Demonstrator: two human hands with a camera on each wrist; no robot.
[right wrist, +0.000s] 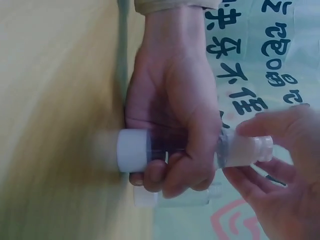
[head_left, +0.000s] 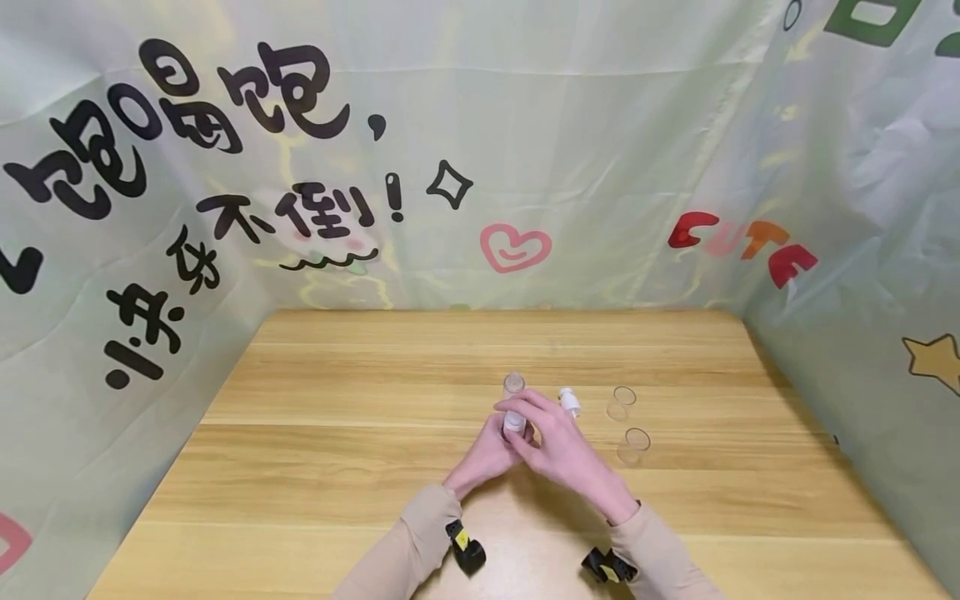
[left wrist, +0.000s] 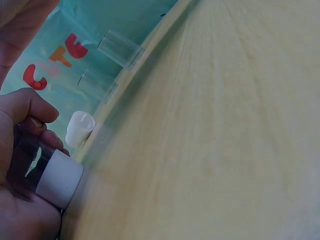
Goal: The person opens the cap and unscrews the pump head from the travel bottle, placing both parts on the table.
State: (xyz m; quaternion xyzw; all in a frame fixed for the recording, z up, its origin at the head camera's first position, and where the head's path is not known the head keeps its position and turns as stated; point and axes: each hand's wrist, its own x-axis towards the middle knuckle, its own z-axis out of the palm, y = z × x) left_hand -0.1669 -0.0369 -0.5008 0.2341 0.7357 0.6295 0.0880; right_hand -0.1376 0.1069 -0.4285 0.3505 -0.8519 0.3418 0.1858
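My left hand (head_left: 489, 452) is wrapped around a small clear bottle with a white base (right wrist: 134, 151), holding it upright close over the table. On the bottle's neck sits a white pump top (head_left: 514, 422). The fingers of my right hand (head_left: 561, 443) pinch this top from above, thumb on one side, as the right wrist view also shows. Just behind the hands stands a second clear bottle (head_left: 513, 384) with a white base, partly hidden by them. A loose white pump top (head_left: 570, 402) lies to the right, beyond my right hand.
Two clear cylindrical covers (head_left: 618, 408) (head_left: 632, 450) stand on the wooden table (head_left: 360, 475) to the right of the hands. Printed cloth walls (head_left: 600, 150) enclose the table at the back and both sides. Each wrist carries a black strapped camera.
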